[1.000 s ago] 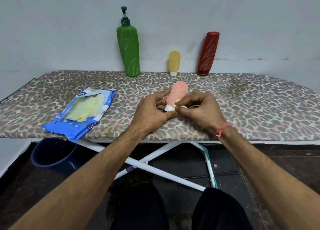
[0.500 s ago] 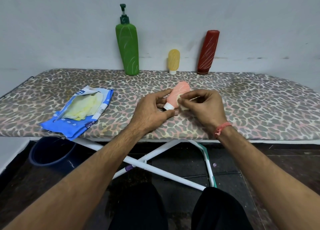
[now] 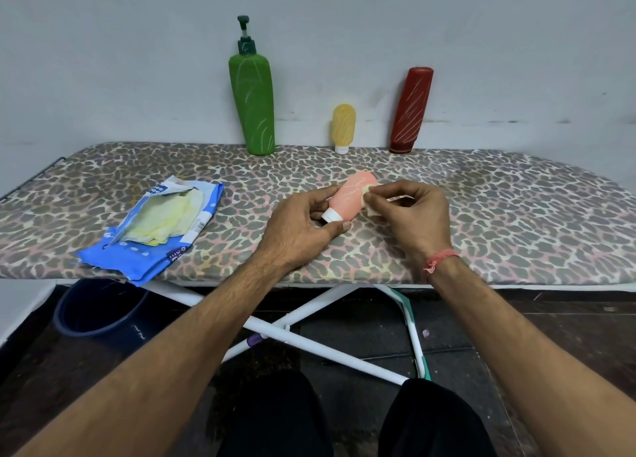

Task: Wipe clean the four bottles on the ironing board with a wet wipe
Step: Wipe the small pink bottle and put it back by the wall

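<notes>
Wipe (image 3: 369, 195) higher, right hand (image 3: 411, 215) pinching.

The right hand (image 3: 411, 215) has slid its pale wet wipe (image 3: 369, 195) up the small pink plastic bottle (image 3: 351, 200). It began at the bottle's white cap (image 3: 331, 214); now it's near the rounded top.

Ironing board (image 3: 481, 215) w/ 3 upright bottles (image 3: 254, 105), open wipes pack (image 3: 155, 229)

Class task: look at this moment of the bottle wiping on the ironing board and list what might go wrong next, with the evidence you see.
1. The left hand holds the pink bottle only near its white cap; pressure from the wipe in the right hand could make it slip.
2. The red bottle leans against the wall and might topple if the board is bumped.
3. The wipe pack lies open and overhangs the board's front edge; it may dry out or fall.
</notes>
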